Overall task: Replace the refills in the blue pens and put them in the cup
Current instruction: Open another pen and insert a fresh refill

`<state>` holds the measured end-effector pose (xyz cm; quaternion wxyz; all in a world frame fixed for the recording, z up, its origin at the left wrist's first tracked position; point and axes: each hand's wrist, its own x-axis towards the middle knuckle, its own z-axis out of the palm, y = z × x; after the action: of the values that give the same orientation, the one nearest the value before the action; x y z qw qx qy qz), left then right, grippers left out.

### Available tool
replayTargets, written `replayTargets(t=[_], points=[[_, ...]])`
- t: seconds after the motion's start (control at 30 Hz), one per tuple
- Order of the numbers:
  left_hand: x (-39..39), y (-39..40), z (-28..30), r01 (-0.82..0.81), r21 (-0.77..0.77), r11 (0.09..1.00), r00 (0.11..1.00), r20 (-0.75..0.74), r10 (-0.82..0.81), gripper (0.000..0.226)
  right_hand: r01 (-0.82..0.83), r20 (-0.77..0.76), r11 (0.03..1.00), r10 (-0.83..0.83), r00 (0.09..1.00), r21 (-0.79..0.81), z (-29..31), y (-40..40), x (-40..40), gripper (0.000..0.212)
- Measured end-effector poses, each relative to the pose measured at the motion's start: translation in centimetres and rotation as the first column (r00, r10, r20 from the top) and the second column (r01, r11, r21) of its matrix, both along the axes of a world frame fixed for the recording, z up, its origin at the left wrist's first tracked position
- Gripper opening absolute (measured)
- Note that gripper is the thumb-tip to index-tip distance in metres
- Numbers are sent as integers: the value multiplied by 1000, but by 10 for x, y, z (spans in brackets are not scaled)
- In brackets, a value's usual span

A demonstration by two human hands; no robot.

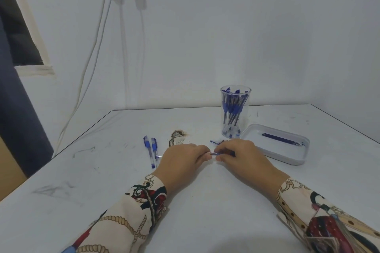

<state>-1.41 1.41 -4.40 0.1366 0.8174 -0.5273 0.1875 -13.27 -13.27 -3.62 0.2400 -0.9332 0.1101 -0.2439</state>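
Both hands meet mid-table: left hand (pixel 182 157) and right hand (pixel 240 153) pinch one blue pen (pixel 216 153) between fingertips. Two pens (pixel 151 151) lie at 10 o'clock of hands. Clear cup (pixel 235 112), full of pens, at 1 o'clock. Tray (pixel 275 147) with refills (pixel 281 139) at 3 o'clock, beside cup.

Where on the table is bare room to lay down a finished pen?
Bare patches: the near edge between the two patterned sleeves, and the wide left side beyond the two blue pens. Behind the clear plastic cup is open too. Crowded: around the left hand, right hand, white plastic tray and brown burn mark.
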Motion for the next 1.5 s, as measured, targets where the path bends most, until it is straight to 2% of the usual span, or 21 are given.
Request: replayTargets(t=[0.13,0.27,0.4,0.5,0.67,0.8,0.83,0.93,1.07,1.27,1.37,1.43,1.5], points=[[7,3,-1,-30,19,999,998,-57,31,36,63,-29,989,-67,997,-136,-2,-6,1,16],[12,4,1,-81,-8,997,993,-86,80,35,147,2,969,-150,989,-198,-4,-11,9,17],[9,3,3,-94,-17,995,990,-107,92,34,173,-7,913,-189,982,-368,-9,-10,19,20],[5,3,5,-93,-39,995,986,-139,87,33,187,-13,904,-208,978,-386,-10,-13,23,25],[-3,2,9,-115,-57,992,963,-253,97,26,172,12,906,-182,983,-388,-11,-14,21,26],[-3,1,8,-90,-53,995,959,-275,72,23,50,122,964,-19,992,-262,-7,-10,17,24],[-4,1,8,-74,-56,996,960,-273,56,24,6,114,962,26,993,-274,-6,-8,17,27],[-4,0,8,-31,-59,998,968,-252,15,25,-23,90,894,70,993,-448,-7,-5,17,29],[-7,-1,9,5,-71,997,979,-201,-20,25,12,110,821,61,992,-571,-5,-5,20,12],[-8,-3,9,13,-74,997,985,-172,-25,26,17,214,882,95,972,-472,1,-3,17,6],[-9,-3,11,14,-88,996,984,-177,-29,27,48,181,926,22,983,-373,1,-2,15,21],[-8,-2,12,20,-89,996,983,-180,-36,27,37,133,927,14,991,-374,-2,-1,15,31],[-7,-3,12,19,-82,996,984,-173,-33,27,18,104,925,23,994,-381,-3,-1,15,24]])
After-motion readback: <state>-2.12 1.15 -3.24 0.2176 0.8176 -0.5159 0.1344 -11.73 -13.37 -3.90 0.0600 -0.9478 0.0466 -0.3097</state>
